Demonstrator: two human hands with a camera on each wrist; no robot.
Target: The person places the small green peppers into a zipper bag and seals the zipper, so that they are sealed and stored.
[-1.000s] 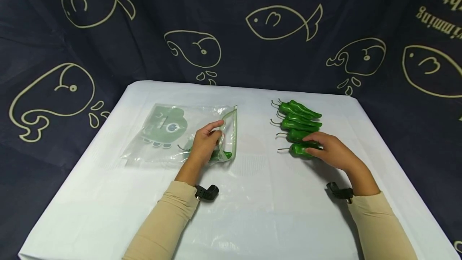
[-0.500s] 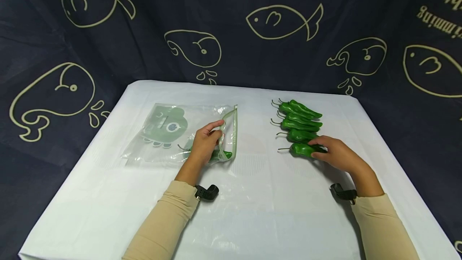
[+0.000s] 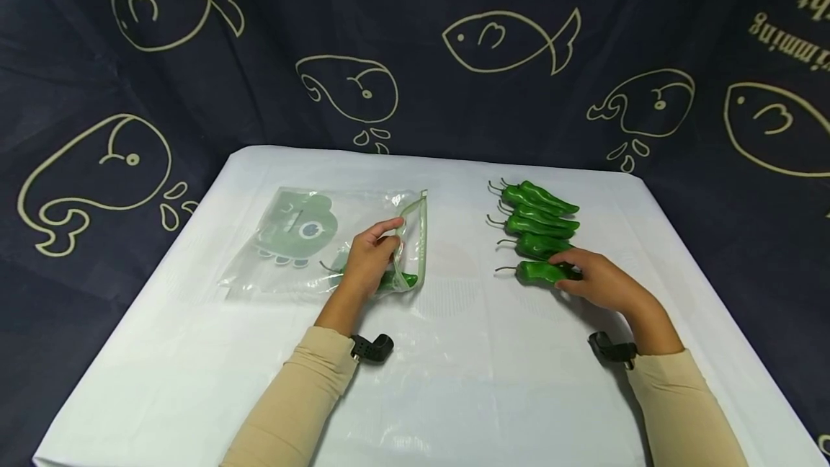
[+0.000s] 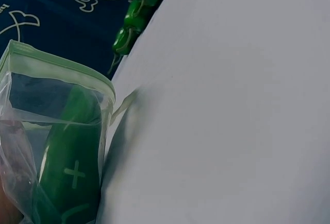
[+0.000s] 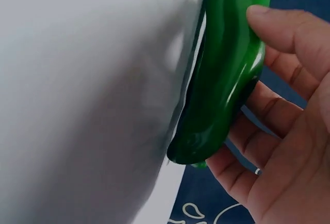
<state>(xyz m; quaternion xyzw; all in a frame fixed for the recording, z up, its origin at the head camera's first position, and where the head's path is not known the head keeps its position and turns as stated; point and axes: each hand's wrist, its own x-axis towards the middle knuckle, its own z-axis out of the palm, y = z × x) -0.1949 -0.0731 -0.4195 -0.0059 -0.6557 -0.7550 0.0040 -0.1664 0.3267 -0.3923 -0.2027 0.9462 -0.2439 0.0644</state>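
Near the middle, we pinch a clear bag (image 3: 342, 225) with our left hand (image 3: 372, 259); to the right, our right hand (image 3: 598, 279) holds a green pepper (image 3: 538, 273).

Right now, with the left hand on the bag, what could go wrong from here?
If the left hand loosens its pinch, the bag may sag shut. The bagged pepper, its tip near the opening, could slide out if the bag tilts. The held pepper looks glossy, and the right hand grips it away from its stem, so it might slip.
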